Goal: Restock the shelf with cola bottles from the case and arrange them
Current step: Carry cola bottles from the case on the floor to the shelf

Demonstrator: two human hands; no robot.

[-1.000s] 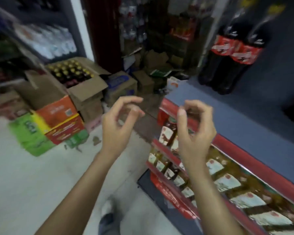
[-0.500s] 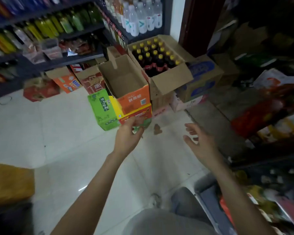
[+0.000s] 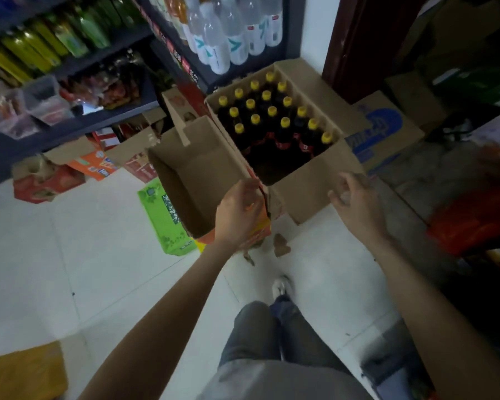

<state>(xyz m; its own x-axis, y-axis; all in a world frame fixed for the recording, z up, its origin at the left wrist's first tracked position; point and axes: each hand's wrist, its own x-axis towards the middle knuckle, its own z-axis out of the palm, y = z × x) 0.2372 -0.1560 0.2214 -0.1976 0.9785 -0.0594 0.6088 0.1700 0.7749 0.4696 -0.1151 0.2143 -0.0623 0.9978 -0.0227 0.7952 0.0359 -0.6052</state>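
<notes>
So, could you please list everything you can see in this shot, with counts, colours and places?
cola bottles: fifteen caps visible, yellow caps, dark drink, red labels, standing in the case.
case: one, brown cardboard, open, centre, near corner empty.
empty box: one, brown inside, orange outside, left of the case.
green carton: one, on the floor by the empty box.
blue-printed carton: one, right of the case.
water bottles: several, clear, white labels, on the shelf behind the case.
green and yellow drink bottles: many, upper left shelf.
floor: white tiles.
left hand: holds the empty box's near right edge.
right hand: fingers spread over the case's near flap, holding nothing.
</notes>
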